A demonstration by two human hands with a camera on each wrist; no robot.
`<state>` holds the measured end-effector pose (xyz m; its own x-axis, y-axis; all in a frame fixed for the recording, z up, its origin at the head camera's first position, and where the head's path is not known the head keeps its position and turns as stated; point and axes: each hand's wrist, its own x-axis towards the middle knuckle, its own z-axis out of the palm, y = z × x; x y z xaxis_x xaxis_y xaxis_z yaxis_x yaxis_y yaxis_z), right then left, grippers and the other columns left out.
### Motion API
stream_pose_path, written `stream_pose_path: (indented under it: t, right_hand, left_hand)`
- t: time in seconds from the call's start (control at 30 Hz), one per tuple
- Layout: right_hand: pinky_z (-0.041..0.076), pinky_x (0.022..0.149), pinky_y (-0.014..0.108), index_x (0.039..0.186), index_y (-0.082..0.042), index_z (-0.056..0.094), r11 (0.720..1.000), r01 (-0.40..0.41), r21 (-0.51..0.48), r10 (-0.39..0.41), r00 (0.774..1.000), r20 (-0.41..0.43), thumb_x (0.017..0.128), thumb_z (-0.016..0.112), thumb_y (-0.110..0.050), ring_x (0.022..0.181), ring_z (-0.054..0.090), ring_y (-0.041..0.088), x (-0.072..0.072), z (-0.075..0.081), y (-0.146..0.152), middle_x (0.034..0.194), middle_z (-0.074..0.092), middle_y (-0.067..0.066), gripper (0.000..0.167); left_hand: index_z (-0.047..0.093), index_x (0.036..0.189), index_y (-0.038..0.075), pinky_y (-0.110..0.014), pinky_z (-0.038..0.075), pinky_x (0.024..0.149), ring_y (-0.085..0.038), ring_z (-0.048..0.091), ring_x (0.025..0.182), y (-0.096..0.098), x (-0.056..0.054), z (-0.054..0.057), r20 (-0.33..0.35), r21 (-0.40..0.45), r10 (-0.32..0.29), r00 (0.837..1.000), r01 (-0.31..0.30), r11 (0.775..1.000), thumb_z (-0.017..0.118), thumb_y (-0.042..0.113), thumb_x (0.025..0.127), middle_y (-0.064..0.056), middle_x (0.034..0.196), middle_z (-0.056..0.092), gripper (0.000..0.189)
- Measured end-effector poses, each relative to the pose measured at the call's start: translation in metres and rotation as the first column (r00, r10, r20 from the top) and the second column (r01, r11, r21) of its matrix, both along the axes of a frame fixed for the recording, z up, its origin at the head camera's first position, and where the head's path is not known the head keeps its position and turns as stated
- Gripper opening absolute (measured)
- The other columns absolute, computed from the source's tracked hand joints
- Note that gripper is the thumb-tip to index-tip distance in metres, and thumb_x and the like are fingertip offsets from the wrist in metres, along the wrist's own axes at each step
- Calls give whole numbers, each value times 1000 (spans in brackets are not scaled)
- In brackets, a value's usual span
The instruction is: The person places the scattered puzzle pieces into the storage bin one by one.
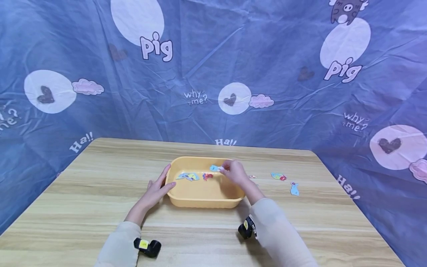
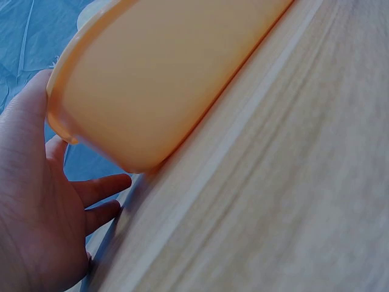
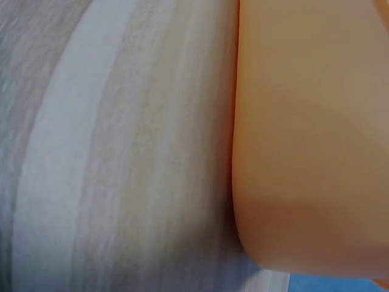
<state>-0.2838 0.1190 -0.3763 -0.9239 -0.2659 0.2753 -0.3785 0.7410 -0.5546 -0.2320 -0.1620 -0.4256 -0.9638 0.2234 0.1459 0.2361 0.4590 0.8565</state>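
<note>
A yellow plastic tub point(image 1: 207, 203) stands on the table. My left hand point(image 1: 155, 191) holds its left end, thumb over the rim and fingers along the outside. In the left wrist view, the thumb of the left hand point(image 2: 36, 207) meets the rim while other fingers spread beside the wall. Over the tub's far right part, my right hand point(image 1: 236, 173) pinches a light-blue flat cutout piece point(image 1: 213, 168). Inside the tub lie a multicoloured piece point(image 1: 188, 176) and a red-and-purple piece point(image 1: 207, 176). The right wrist view shows the tub's outer wall point(image 3: 310, 152) but not the hand.
Right of the tub, a green-and-red piece point(image 1: 278, 176) and a blue piece point(image 1: 294, 189) lie on the wooden table point(image 1: 200, 237). A small piece point(image 1: 252, 177) shows partly behind the right forearm. A blue printed cloth point(image 1: 186, 55) hangs beyond the table's far edge.
</note>
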Motion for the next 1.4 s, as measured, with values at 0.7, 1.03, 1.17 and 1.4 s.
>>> stream_pose_path:
  t: [0.7,1.03,1.17,1.4]
  right_hand:
    - [42,56,29,62,-4,55,980,23,199,-19,1000,-25,71,65,-1,57,47,18,0,-2,-3,60,49,1,14]
    - [43,57,30,62,-4,55,960,32,278,-24,999,-34,67,62,3,57,48,19,1,1,-4,59,50,2,11]
    - [43,56,31,61,-5,52,944,36,327,-28,999,-29,66,61,3,55,46,20,1,1,-4,57,48,2,13]
    - [42,53,34,54,-8,43,921,26,389,-10,999,-41,67,60,1,52,46,22,0,-1,-4,53,44,2,23]
  left_hand:
    - [11,140,19,-54,-15,93,-36,16,124,0,0,0,12,-8,2,1000,-2,1000,47,42,85,-13,136,26,70]
    - [11,140,17,-54,-15,93,-35,16,124,1,0,1,1,-5,3,1000,-3,1000,47,37,86,-12,136,26,68]
    - [10,140,16,-55,-15,92,-35,16,124,1,-1,1,1,-6,-3,1000,3,1000,47,36,86,-13,136,25,68]
    - [11,140,18,-54,-15,93,-35,15,124,0,-1,1,3,-19,5,1000,-5,1000,47,42,85,-12,137,24,70]
